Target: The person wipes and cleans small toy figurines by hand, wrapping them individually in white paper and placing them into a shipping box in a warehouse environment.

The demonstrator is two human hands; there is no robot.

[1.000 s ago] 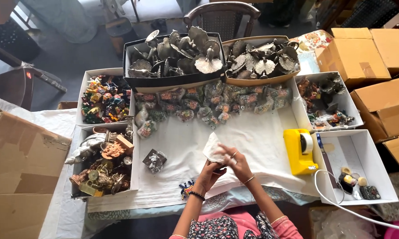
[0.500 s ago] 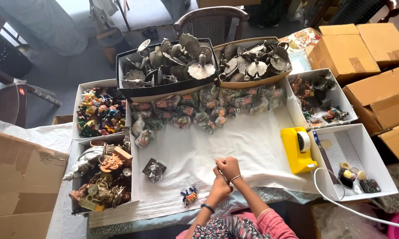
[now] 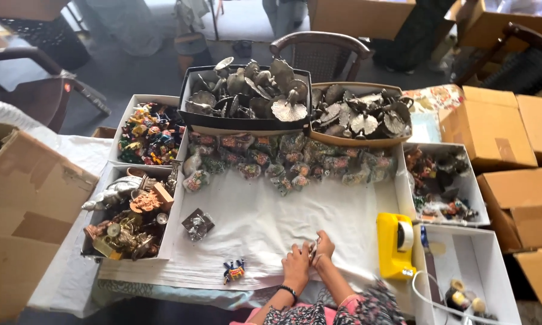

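Note:
My left hand (image 3: 296, 263) and my right hand (image 3: 325, 249) are pressed together low on the white cloth (image 3: 265, 229) at the near table edge. Their fingers are closed around a small pale item (image 3: 313, 245), mostly hidden between them. A small colourful figurine (image 3: 234, 271) lies on the cloth to the left of my left hand. Further left sits a clear-wrapped dark packet (image 3: 197, 224). A yellow tape dispenser (image 3: 394, 244) stands just right of my right hand.
A row of wrapped figurines (image 3: 283, 159) lines the far cloth. Behind it are a black tray (image 3: 190, 114) and a tan tray (image 3: 358, 141) of grey metal pieces. White boxes of figurines (image 3: 150, 132), brass items (image 3: 129, 219) and oddments (image 3: 442, 183) flank the cloth. Cardboard boxes (image 3: 493, 129) stand right, another (image 3: 24, 210) left.
The white sheet held up a second ago has been scrunched out of sight. Both hands have dropped onto the cloth, closer to the table edge. The camera has tilted and shifted.

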